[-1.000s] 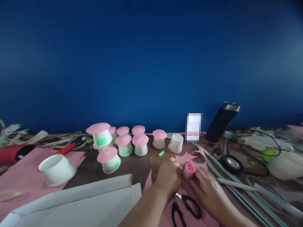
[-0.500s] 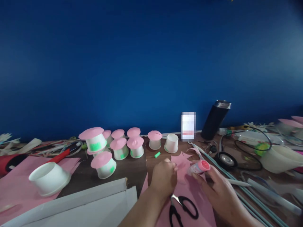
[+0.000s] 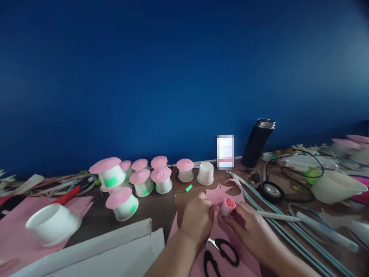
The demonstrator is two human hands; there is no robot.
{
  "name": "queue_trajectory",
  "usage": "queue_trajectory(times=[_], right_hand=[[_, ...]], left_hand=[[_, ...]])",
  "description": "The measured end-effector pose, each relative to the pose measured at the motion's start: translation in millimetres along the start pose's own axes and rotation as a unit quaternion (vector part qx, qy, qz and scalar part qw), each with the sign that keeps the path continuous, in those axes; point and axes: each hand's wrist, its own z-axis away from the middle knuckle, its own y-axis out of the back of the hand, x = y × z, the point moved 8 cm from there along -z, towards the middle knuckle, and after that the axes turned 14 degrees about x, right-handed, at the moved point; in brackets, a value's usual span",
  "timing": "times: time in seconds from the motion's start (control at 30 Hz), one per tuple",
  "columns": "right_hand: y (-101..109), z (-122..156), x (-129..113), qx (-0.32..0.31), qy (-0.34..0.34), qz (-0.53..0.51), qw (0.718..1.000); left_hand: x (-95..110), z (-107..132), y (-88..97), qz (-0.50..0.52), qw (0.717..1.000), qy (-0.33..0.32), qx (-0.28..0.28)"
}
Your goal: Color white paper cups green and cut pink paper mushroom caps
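Observation:
My right hand (image 3: 245,223) grips a glue stick (image 3: 227,206), a clear tube with a pink end tilted up towards me. Just left of it my left hand (image 3: 198,215) is closed, its fingertips against the tube's side; what they pinch is hidden, though some pink shows there. Under both hands lies a cut sheet of pink paper (image 3: 245,256) with a jagged far edge. Black-handled scissors (image 3: 227,252) rest on this sheet, between my forearms.
Several white cups with pink paper tops (image 3: 118,198) stand left of centre. A bare white cup (image 3: 205,174), a green piece (image 3: 188,188), a black flask (image 3: 258,142) and a stethoscope (image 3: 271,190) are farther back. White cardboard (image 3: 100,250) lies front left; pale blue-green tubing (image 3: 288,227) runs right.
My right hand has brought the glue stick left, up to my left hand, and its pink end now points more upward. The whole view has shifted slightly.

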Motion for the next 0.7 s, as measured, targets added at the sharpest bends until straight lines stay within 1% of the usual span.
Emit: queue_trajectory(times=[0.23, 0.43, 0.5, 0.57, 0.7], right_hand=[[-0.3, -0.8, -4.0, -0.015, 0.03, 0.016, 0.999], [0.0, 1.3, -10.3, -0.015, 0.069, 0.062, 0.996], [1.6, 2.0, -11.1, -0.011, 0.08, 0.069, 0.994], [6.9, 2.1, -9.3, 0.005, 0.082, 0.068, 0.994], [24.6, 1.1, -1.8, 0.071, 0.064, 0.04, 0.995]], left_hand=[[6.4, 1.4, 2.1, 0.012, 1.0, -0.003, -0.004], [7.1, 2.6, 2.5, -0.036, 0.999, -0.008, 0.0], [7.2, 2.8, 0.6, -0.051, 0.999, -0.013, -0.008], [5.5, 2.3, -1.9, -0.066, 0.998, -0.006, -0.02], [0.6, 0.4, -5.1, -0.088, 0.996, 0.018, -0.029]])
